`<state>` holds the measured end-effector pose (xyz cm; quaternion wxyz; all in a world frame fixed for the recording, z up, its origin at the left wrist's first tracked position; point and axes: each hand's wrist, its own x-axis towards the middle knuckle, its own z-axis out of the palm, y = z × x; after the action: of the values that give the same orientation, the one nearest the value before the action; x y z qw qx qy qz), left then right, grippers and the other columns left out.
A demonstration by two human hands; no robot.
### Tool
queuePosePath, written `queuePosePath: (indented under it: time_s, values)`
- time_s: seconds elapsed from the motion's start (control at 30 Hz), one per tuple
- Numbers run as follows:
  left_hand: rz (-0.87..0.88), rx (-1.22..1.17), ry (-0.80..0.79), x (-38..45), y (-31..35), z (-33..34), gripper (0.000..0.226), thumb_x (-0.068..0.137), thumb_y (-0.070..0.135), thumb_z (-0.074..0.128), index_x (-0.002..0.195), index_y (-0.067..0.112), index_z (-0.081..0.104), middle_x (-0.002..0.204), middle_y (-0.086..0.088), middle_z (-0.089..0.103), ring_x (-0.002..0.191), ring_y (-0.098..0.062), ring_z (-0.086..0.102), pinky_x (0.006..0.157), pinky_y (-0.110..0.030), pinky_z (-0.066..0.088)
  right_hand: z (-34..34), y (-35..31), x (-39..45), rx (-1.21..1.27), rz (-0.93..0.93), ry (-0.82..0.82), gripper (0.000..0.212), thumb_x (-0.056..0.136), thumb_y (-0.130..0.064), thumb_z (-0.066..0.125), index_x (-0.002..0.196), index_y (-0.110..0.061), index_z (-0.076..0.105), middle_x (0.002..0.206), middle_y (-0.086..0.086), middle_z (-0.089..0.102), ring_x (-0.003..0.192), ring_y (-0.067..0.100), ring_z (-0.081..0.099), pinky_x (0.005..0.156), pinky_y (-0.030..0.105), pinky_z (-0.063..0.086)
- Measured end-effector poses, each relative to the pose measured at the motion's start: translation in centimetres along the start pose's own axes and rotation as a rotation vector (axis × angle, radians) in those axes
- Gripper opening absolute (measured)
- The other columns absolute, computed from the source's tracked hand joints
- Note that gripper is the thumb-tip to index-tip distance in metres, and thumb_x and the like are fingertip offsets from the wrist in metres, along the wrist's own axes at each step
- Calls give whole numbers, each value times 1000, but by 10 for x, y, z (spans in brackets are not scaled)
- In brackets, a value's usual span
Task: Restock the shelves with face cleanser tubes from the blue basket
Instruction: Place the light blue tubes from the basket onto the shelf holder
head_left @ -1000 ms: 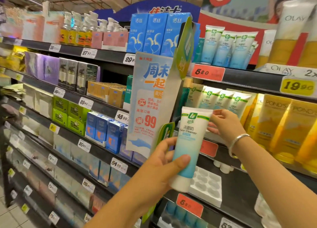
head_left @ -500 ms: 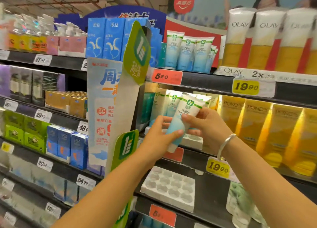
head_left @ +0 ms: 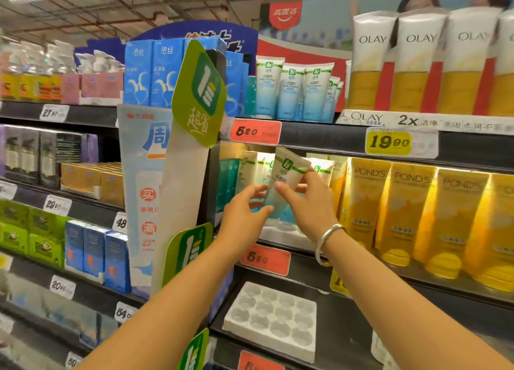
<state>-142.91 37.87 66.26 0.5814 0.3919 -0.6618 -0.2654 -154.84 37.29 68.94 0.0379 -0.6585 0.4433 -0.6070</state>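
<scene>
A white and blue face cleanser tube [head_left: 286, 174] with a green logo leans tilted in front of a row of matching tubes [head_left: 251, 166] on the middle shelf. My right hand [head_left: 306, 205] grips it from the right, thumb across its front. My left hand [head_left: 246, 213] holds its lower part from the left with thumb and fingers. The tube's cap end sits low over a white foam tray [head_left: 278, 232] on that shelf. More of the same tubes [head_left: 292, 91] stand on the shelf above. The blue basket is out of view.
An empty white foam tray [head_left: 274, 318] lies on the shelf below. Yellow Pond's tubes [head_left: 409, 211] stand to the right, Olay tubes [head_left: 417, 63] above them. A green and white promo sign [head_left: 194, 135] sticks out just left of my hands. Boxed goods fill the left shelves.
Both hands have carried the tube up and deeper into the middle shelf. It went from upright in my left hand to tilted among the shelved tubes, with my right hand gripping it too.
</scene>
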Motion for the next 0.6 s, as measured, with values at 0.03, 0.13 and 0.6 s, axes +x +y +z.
queuePosePath:
  time_s: [0.03,0.13,0.6]
  values:
    - [-11,4,2,1,-2,-1,38,88,9,59,124,22,54,103,13,57,90,4,53,69,-7,42,2,1,3,0,19,-8,31,84,-23,66,110,-10,56,106,1,64,95,14,61,71,14,49]
    - [-45,21,4,5,-4,-4,41,91,8,55,130,20,50,112,7,57,98,-2,52,76,-11,45,10,-2,14,-56,68,-44,27,83,-20,67,104,-6,58,105,9,67,96,23,64,79,33,55]
    - [-109,103,-17,8,-1,-8,43,92,9,51,134,16,48,133,0,54,106,-5,45,100,-25,37,22,-13,46,-448,201,-125,46,82,-36,66,111,-7,45,109,13,59,93,27,56,73,32,45]
